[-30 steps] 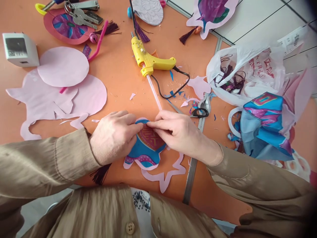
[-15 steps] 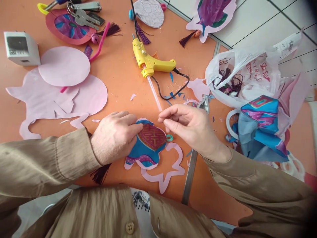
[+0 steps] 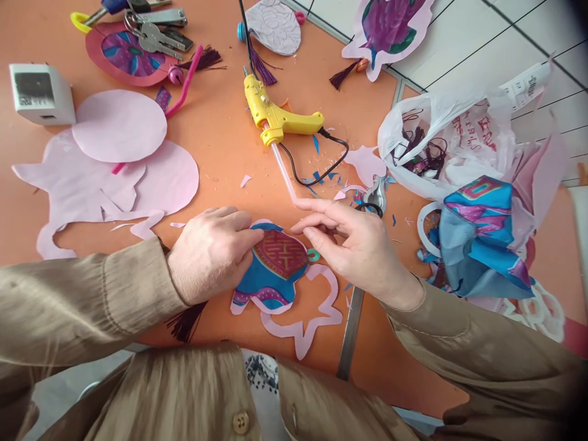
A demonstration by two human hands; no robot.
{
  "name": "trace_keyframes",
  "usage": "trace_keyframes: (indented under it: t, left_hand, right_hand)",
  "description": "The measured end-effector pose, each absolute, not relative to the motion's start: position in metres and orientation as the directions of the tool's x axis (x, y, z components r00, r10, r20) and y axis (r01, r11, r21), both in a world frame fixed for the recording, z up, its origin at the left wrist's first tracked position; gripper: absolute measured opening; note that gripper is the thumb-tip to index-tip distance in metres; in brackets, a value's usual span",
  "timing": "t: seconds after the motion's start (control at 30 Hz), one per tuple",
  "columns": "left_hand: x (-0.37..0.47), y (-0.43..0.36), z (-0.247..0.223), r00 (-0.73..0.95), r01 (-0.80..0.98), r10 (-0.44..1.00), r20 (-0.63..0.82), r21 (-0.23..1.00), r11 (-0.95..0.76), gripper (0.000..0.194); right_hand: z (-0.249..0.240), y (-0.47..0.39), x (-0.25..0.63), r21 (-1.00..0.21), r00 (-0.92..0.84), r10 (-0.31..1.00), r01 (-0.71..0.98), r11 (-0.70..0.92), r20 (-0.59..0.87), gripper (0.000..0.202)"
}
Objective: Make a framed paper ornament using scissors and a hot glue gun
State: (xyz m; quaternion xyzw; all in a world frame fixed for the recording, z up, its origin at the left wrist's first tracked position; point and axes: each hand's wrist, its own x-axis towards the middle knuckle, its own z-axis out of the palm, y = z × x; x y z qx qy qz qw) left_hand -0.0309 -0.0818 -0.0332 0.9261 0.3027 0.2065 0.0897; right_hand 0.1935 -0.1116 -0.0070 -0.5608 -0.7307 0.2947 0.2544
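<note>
A blue and red paper cutout (image 3: pixel 275 269) with a pink border lies on the orange table in front of me. My left hand (image 3: pixel 211 254) presses down on its left edge, fingers on the paper. My right hand (image 3: pixel 353 245) hovers just right of it with fingers apart and nothing in them, fingertips near the end of the glue stick of the yellow glue gun (image 3: pixel 275 116). A dark purple tassel (image 3: pixel 186 321) pokes out under my left wrist. A pink paper offcut outline (image 3: pixel 312 315) lies below the cutout.
Pink paper sheets (image 3: pixel 119 153) lie at left by a white box (image 3: pixel 41 92). Keys (image 3: pixel 151 37) and finished ornaments sit at the back. Scissors (image 3: pixel 374 199), a white plastic bag (image 3: pixel 454 138) and blue printed paper (image 3: pixel 482 239) are at right. A metal strip (image 3: pixel 351 331) divides the tables.
My right hand has lifted off the cutout's top edge and moved right and away, opening its fingers. My left hand has stayed pressed on the cutout.
</note>
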Motion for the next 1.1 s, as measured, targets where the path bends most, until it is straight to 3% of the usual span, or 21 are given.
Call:
trace_keyframes:
  t: [0.37, 0.57, 0.67, 0.8, 0.97, 1.1]
  left_hand:
    - [-0.033, -0.077, -0.026, 0.644, 0.492, 0.703, 0.301, 0.540, -0.682, 0.026]
    - [-0.036, -0.076, -0.027, 0.704, 0.542, 0.638, 0.313, 0.343, -0.767, 0.028]
    - [-0.037, -0.077, -0.030, 0.723, 0.570, 0.621, 0.303, 0.247, -0.784, 0.027]
    - [-0.038, -0.078, -0.031, 0.743, 0.556, 0.596, 0.305, 0.214, -0.803, 0.025]
    - [-0.037, -0.078, -0.029, 0.745, 0.539, 0.555, 0.369, 0.156, -0.828, 0.026]
    - [-0.034, -0.080, -0.027, 0.790, 0.530, 0.526, 0.317, 0.079, -0.844, 0.026]
  right_hand:
    - [-0.010, -0.120, 0.189, -0.634, -0.308, 0.935, 0.690, 0.349, 0.179, 0.044]
    - [-0.012, -0.123, 0.184, -0.627, -0.416, 0.895, 0.657, 0.418, 0.161, 0.058]
    - [-0.015, -0.121, 0.185, -0.649, -0.311, 0.930, 0.670, 0.361, 0.197, 0.060]
    - [-0.014, -0.120, 0.189, -0.678, -0.193, 0.946, 0.661, 0.322, 0.261, 0.063]
    - [-0.018, -0.122, 0.185, -0.642, -0.408, 0.887, 0.625, 0.445, 0.218, 0.077]
    - [-0.027, -0.124, 0.181, -0.624, -0.438, 0.873, 0.626, 0.468, 0.215, 0.080]
